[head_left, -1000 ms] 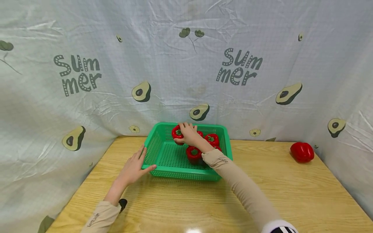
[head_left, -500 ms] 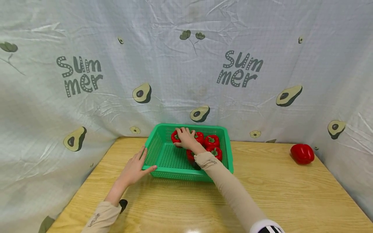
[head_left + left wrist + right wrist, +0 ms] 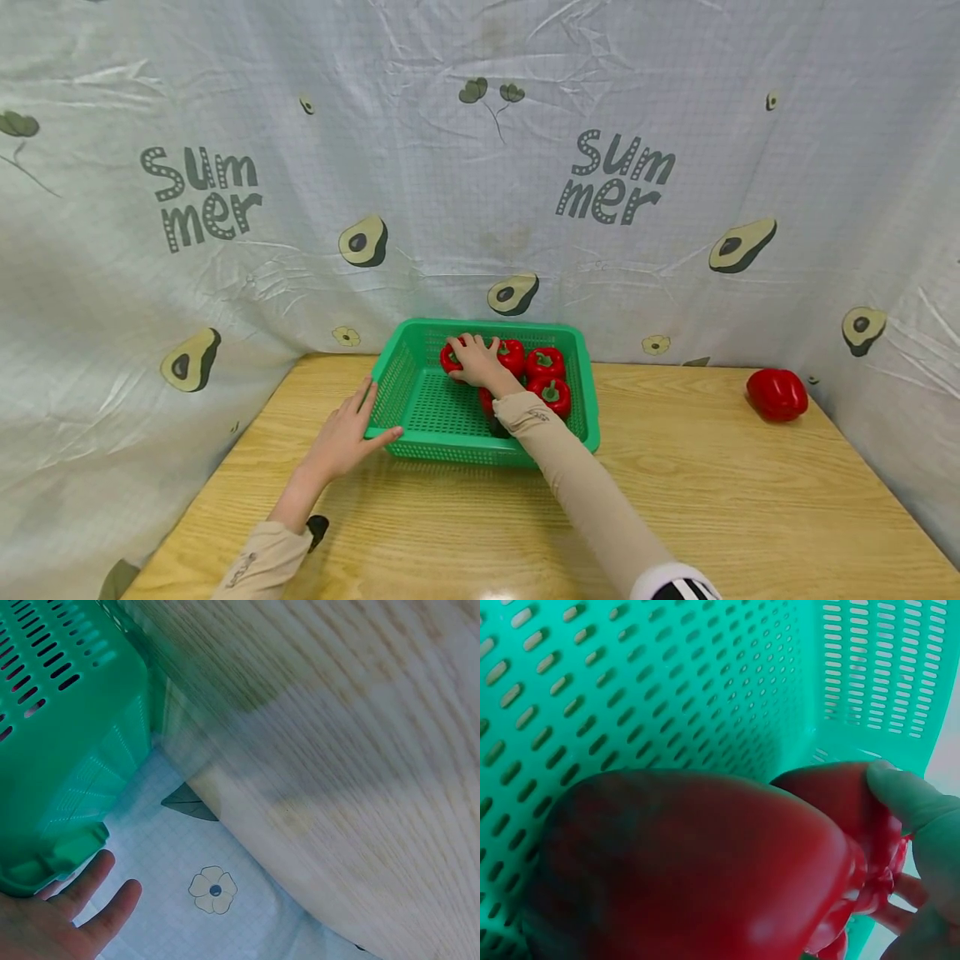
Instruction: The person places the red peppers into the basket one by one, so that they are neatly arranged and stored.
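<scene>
A green plastic basket (image 3: pixel 480 444) stands on the wooden table near the back cloth. My left hand (image 3: pixel 341 437) lies at its front left corner, fingers straight along the outside and thumb on the rim. In the left wrist view, two fingers (image 3: pixel 88 881) stretch past the basket's rim. Inside the basket, my right hand (image 3: pixel 478 362) grips a red bell pepper (image 3: pixel 448 358) at the back left. The right wrist view shows the thumb pressed on the held pepper (image 3: pixel 840 795), fingers on its far side. A nearer bell pepper (image 3: pixel 690 862) partly hides it.
Several other red bell peppers, among them one at the right (image 3: pixel 553 396), sit in the basket beside my right forearm. One more red pepper (image 3: pixel 777 395) lies on the table (image 3: pixel 675 467) at the far right. A printed cloth (image 3: pixel 450 167) hangs behind and along both sides.
My right hand has lowered the bell pepper a little further into the basket, and the right forearm has swung left, uncovering peppers on the right. The left hand stays put.
</scene>
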Demonstrator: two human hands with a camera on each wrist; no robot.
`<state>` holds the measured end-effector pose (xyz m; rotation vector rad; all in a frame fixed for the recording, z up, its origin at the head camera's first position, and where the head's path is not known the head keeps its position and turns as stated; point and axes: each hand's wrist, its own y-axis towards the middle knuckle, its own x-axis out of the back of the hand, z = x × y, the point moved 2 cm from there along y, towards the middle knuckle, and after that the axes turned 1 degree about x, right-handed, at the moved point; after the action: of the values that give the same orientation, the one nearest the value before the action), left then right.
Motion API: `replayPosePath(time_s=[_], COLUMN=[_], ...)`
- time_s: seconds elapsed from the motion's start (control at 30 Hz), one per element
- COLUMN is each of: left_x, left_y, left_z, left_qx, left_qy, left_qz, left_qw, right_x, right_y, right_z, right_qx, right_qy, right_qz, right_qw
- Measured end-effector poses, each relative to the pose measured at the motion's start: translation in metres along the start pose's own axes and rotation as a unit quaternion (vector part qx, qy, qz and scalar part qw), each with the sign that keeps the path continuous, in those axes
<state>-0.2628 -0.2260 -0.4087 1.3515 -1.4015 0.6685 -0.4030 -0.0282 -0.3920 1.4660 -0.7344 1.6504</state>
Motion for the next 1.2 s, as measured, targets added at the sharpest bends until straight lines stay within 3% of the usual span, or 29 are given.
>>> replayPosePath(time_s=[0.27,0.5,0.83,1.03,1.2], left_x=[0.0,0.0,-0.001,0.0,-0.002], left_y=[0.001,0.001,0.001,0.002,0.002], left_z=[0.0,0.0,0.0,0.0,0.001], left_qx=[0.001,-0.001,-0.002,-0.003,-0.005], left_qy=[0.006,0.006,0.01,0.009,0.011], left_qz=[0.003,0.0,0.002,0.005,0.004], left_qw=[1.0,1.0,1.0,0.9999,0.9999], right_x=[-0.002,0.001,0.002,0.019,0.045], right_y=[-0.001,0.0,-0.001,-0.008,-0.015], right_z=[-0.001,-0.003,-0.006,-0.009,-0.013], right_qx=[-0.005,0.005,0.017,0.025,0.049], right_qy=[-0.041,-0.092,-0.092,-0.058,-0.064], right_qz=[0.052,0.026,0.035,0.058,0.071], right_qw=[0.998,0.995,0.995,0.996,0.994])
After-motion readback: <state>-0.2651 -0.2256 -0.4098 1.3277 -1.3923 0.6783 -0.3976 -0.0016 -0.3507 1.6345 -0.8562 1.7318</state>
